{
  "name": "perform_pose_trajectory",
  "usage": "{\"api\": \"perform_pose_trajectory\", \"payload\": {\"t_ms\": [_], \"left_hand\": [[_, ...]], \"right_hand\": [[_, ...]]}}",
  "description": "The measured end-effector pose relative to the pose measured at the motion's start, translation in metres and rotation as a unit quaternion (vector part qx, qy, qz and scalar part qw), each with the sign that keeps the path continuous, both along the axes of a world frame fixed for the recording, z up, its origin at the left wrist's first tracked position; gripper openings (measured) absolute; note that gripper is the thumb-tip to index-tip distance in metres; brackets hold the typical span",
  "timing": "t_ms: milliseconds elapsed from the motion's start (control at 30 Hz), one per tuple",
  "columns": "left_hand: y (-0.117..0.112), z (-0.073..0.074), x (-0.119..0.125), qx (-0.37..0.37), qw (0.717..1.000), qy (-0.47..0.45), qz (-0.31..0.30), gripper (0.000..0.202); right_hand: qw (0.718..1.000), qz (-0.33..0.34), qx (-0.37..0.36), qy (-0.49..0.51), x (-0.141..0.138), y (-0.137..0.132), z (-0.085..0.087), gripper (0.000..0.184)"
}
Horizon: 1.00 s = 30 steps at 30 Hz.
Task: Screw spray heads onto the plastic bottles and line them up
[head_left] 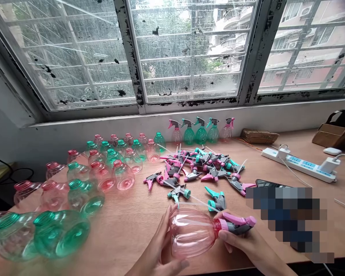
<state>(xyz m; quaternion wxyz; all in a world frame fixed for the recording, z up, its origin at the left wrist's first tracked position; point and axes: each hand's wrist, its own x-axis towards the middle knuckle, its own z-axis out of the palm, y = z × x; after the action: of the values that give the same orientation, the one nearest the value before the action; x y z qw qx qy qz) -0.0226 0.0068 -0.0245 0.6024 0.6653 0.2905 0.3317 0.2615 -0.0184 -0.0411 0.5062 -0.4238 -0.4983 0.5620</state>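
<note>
A clear pink spray bottle [194, 233] lies sideways between my hands, just above the table's front edge. My left hand [163, 245] cups its base, thumb below and fingers behind. At the neck, my right hand [232, 237] pinches the collar of the pink and grey spray head [238, 223], which sits on the bottle's mouth. Close behind the bottle lie a teal and grey spray head [217, 199] and another teal one [178, 193]. Beyond them is a pile of loose pink and teal spray heads [194, 165] with thin white tubes.
Rows of open pink and green bottles [61, 234] fill the left side. Several bottles with spray heads [201, 132] stand by the wall. At right are a power strip [300, 164], a phone-like dark object [271, 184] partly blurred out, and a cardboard box [335, 134].
</note>
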Motion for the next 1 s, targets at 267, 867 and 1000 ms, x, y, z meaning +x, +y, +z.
{"api": "perform_pose_trajectory", "payload": {"t_ms": [267, 867, 1000], "left_hand": [[0.001, -0.009, 0.0, 0.029, 0.999, -0.006, -0.016, 0.096], [0.004, -0.012, -0.003, 0.0, 0.999, -0.038, -0.029, 0.093], [0.005, -0.011, -0.002, 0.049, 0.999, 0.005, -0.003, 0.092]], "right_hand": [[1.0, -0.006, -0.001, 0.01, -0.001, -0.001, -0.001, 0.038], [1.0, -0.012, -0.004, 0.001, 0.0, -0.001, -0.001, 0.038], [0.999, -0.033, -0.012, -0.02, 0.002, -0.002, -0.003, 0.038]]}}
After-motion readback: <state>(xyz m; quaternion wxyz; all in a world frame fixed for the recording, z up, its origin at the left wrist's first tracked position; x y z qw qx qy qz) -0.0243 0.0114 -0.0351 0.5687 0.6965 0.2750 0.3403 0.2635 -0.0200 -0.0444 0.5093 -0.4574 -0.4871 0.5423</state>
